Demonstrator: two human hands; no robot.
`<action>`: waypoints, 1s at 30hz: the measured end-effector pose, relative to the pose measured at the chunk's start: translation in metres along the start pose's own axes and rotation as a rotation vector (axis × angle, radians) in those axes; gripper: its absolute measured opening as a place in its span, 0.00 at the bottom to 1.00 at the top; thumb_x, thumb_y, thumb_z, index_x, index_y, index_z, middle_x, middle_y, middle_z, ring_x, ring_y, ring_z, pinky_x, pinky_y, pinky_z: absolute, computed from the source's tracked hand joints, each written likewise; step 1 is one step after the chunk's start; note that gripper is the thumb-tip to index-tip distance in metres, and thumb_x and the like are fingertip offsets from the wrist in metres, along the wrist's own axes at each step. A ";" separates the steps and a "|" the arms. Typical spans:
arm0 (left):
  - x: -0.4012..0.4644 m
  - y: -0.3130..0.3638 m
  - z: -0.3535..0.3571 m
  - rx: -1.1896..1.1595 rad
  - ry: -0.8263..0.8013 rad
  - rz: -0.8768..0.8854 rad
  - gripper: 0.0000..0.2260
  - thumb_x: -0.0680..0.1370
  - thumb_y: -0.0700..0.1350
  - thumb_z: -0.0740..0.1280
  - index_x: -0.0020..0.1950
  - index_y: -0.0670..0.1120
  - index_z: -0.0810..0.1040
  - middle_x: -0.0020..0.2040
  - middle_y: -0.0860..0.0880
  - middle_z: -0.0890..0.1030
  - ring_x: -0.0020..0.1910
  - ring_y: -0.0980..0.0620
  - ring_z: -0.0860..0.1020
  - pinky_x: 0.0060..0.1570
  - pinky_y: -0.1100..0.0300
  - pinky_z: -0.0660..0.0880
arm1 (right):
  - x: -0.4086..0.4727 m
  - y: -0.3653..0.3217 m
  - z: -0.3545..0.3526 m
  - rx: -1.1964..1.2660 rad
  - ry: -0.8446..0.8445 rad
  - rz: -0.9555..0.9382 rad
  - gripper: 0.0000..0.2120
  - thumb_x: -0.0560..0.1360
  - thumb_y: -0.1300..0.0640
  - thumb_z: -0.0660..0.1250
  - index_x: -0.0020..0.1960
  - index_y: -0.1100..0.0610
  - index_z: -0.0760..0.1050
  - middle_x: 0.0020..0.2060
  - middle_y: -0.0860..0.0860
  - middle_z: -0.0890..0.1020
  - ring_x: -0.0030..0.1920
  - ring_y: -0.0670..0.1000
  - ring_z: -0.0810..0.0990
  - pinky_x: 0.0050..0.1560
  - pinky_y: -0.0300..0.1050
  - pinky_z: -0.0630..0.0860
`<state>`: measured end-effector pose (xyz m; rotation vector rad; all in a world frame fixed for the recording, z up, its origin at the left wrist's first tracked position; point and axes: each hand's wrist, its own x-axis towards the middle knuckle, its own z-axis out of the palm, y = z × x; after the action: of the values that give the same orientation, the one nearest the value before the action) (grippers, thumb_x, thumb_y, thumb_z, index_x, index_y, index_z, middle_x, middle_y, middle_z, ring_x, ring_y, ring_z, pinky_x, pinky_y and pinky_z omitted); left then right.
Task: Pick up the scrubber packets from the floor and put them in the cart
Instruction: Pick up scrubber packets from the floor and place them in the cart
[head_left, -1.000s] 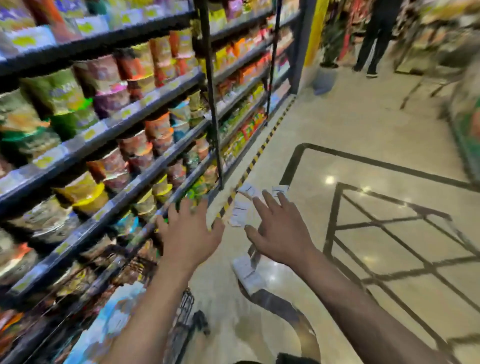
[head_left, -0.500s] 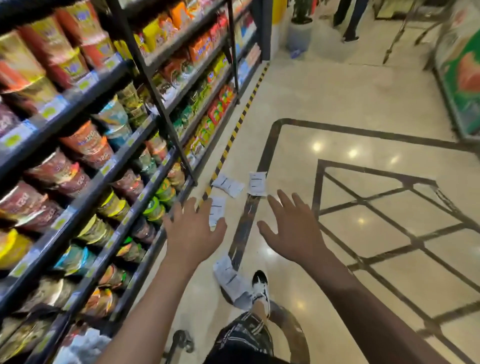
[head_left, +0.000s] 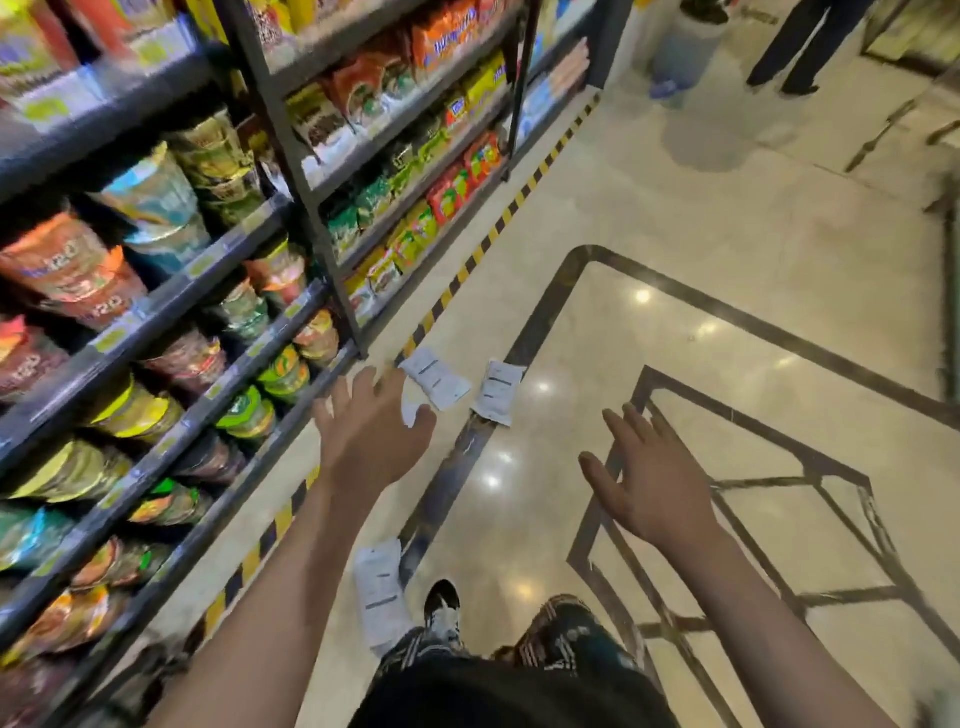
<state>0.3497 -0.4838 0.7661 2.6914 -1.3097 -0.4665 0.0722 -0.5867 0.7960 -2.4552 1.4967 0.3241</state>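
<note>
Head-camera view looks down an aisle, and nearest the lens are the person's dark top, patterned trouser legs and one shoe (head_left: 441, 605) planted on the glossy floor (head_left: 727, 249). Just left of that shoe lies the closest scrubber packet (head_left: 378, 582), white and flat, apparently on top of a second one, beside the dark inlay stripe. Both arms reach forward above it. The left hand (head_left: 371, 431) is spread, fingers apart, gripping nothing; a white sliver of another packet (head_left: 410, 410) shows past its thumb edge, though whether skin touches it cannot be told. The right hand (head_left: 652, 486) is likewise spread wide and empty, hovering over bare tile, well apart from any packet.

Beyond the left fingertips lie two more packets: one angled packet (head_left: 436, 376) near the yellow-black hazard strip (head_left: 498, 223), and an upright packet (head_left: 498, 389) just beside it on the dark stripe. To the left run the dark shelves (head_left: 171, 296) stacked with noodle cups and snack bags. Far off, someone's dark trouser legs (head_left: 795, 47) stand near a pale bin.

No cart appears in this frame — so nothing can be counted as delivered. Judging from the layout, the task looks barely begun: at least four packets remain on the floor, neither hand holds one, and the left hand seems best placed for the first pickup.
</note>
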 end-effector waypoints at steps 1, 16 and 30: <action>0.015 0.011 0.001 0.011 -0.012 0.010 0.26 0.80 0.60 0.62 0.76 0.51 0.71 0.73 0.43 0.72 0.73 0.37 0.68 0.70 0.36 0.66 | 0.018 0.004 -0.004 0.018 0.002 -0.001 0.35 0.80 0.35 0.54 0.80 0.55 0.62 0.80 0.57 0.64 0.79 0.63 0.61 0.78 0.55 0.56; 0.192 0.155 0.050 0.009 -0.143 -0.158 0.35 0.74 0.64 0.52 0.81 0.54 0.64 0.82 0.44 0.60 0.80 0.38 0.56 0.77 0.35 0.54 | 0.283 0.113 -0.009 0.088 -0.126 -0.217 0.38 0.76 0.33 0.49 0.79 0.54 0.63 0.79 0.57 0.65 0.76 0.67 0.63 0.70 0.61 0.69; 0.409 0.092 0.314 0.050 -0.312 -0.246 0.30 0.80 0.62 0.62 0.80 0.51 0.65 0.80 0.44 0.66 0.76 0.39 0.68 0.73 0.42 0.67 | 0.523 0.142 0.249 -0.061 -0.420 -0.355 0.36 0.78 0.33 0.54 0.78 0.55 0.66 0.76 0.58 0.69 0.72 0.69 0.69 0.61 0.61 0.76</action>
<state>0.4173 -0.8512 0.3984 2.9257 -1.0641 -0.9245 0.1651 -1.0068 0.3832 -2.4358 0.8770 0.7613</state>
